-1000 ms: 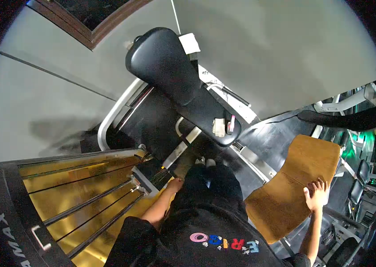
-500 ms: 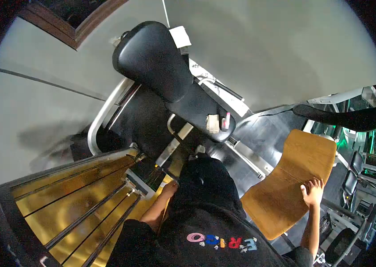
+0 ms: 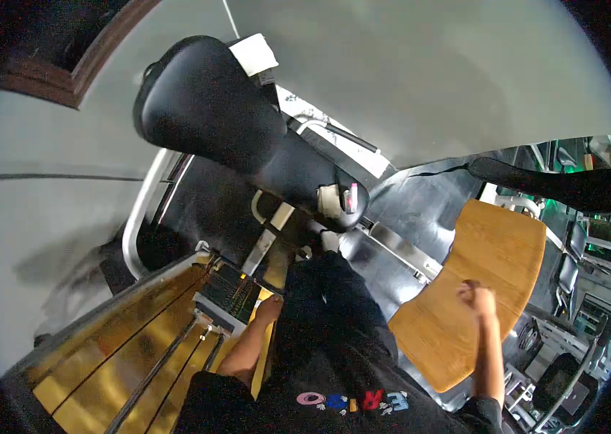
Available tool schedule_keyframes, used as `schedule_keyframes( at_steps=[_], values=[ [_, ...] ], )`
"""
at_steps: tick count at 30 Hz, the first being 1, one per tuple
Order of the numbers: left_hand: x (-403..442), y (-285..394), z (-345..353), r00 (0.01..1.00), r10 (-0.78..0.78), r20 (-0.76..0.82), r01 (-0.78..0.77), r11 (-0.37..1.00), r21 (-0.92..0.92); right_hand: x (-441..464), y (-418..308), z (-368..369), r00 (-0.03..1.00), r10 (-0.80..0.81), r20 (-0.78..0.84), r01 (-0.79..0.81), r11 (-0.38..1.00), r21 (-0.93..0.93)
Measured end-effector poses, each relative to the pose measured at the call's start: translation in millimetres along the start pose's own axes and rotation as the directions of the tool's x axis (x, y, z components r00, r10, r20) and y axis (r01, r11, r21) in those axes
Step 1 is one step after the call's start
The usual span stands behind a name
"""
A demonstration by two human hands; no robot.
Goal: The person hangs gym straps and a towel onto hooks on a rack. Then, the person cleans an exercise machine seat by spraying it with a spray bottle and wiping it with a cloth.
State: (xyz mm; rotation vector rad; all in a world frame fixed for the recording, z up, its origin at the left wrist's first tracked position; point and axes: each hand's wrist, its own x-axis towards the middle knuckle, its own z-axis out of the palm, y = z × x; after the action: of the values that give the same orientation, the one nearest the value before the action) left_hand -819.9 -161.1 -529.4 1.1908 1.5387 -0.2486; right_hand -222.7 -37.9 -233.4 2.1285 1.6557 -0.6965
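Note:
My left hand [image 3: 269,309] is closed at the edge of a yellow panel [image 3: 265,295], beside the weight stack [image 3: 227,293] of a gym machine. Part of its fingers is hidden. Over a curved wooden board [image 3: 497,242] on my right, my right hand [image 3: 477,296] has its fingers curled in and is slightly blurred. Nothing shows between those fingers. Whether it touches the board I cannot tell.
Ahead stands a machine with a black backrest [image 3: 208,101] and a black seat [image 3: 305,170]. A pale folded item [image 3: 329,201] and a small pink-capped item [image 3: 352,197] lie on that seat. A white cloth or paper [image 3: 253,53] hangs by the backrest. More gym equipment [image 3: 573,394] stands at right.
My right hand has gone from lying spread on the board to curled fingers, and has moved left. My left hand stays by the panel. The view has shifted a little.

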Motion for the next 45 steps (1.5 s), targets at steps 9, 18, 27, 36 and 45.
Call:
schedule_keyframes(
  at_steps=[9,18,27,36,45],
  values=[
    [147,73,-64,0.957,0.131,-0.258,-0.134,0.991,0.006,159,-199,164,0.911,-0.303,0.279,0.144,0.869,0.474],
    [248,219,-115,0.847,0.353,-0.398,-0.367,0.929,0.043,270,-278,230,0.97,-0.106,-0.221,0.234,0.674,0.701],
    [296,257,-121,0.756,0.59,-0.284,-0.427,0.773,0.47,260,-238,269,0.959,-0.122,-0.257,0.265,0.711,0.652],
    [266,227,-135,0.864,0.412,-0.289,-0.426,0.904,0.013,194,-245,245,0.937,-0.346,0.047,0.254,0.768,0.588],
    [144,213,-122,0.952,0.3,-0.065,-0.25,0.635,-0.73,189,-335,195,0.706,-0.555,-0.441,0.708,0.525,0.473]
  ],
)
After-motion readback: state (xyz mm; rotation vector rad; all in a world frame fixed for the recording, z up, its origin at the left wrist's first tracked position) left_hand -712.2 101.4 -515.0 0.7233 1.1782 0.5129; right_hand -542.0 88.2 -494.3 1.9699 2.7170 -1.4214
